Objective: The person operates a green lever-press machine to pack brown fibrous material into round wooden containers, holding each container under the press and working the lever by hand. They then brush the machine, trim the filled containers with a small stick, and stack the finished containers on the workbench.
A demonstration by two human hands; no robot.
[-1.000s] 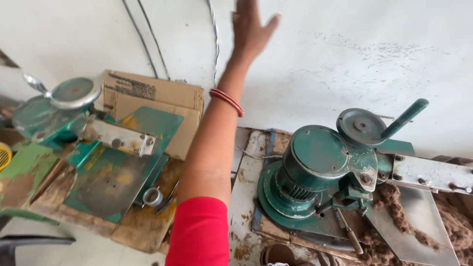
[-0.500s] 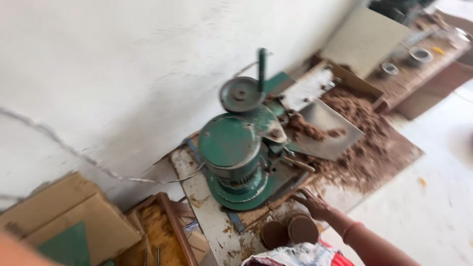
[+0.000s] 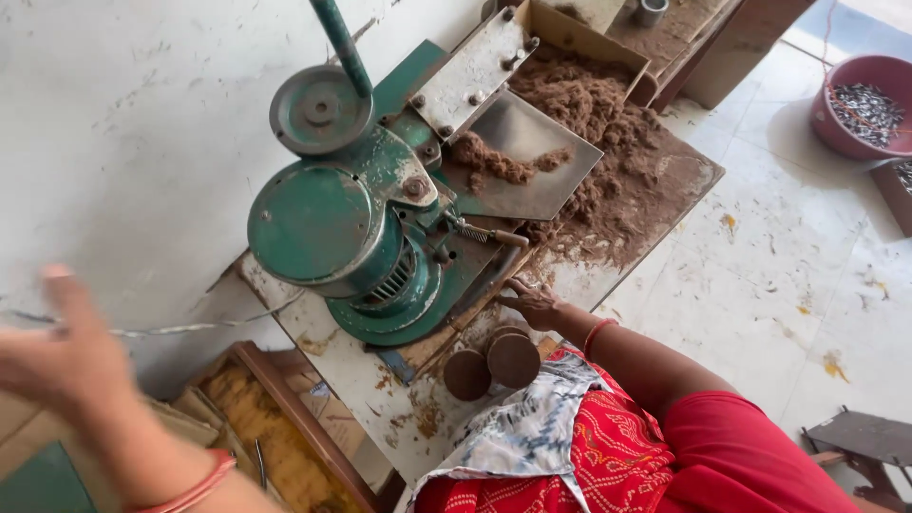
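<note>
While full, maroon tub (image 3: 841, 119) of metal bits (image 3: 866, 106)

Beyond the right hand (image 3: 534, 304), passage is blocked by the green machine (image 3: 347, 228). To its right, brown fibre (image 3: 608, 142) is heaped. Nearer, discs (image 3: 494, 363) apparently crowd the bench edge.

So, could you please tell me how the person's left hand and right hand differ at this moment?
The left hand is raised off the bench near the wall, blurred, fingers spread and holding nothing. The right hand is sharp, resting low on the bench beside the green machine, just above two round brown discs; whether it grips anything is unclear. Both wrists wear red bangles.
</note>
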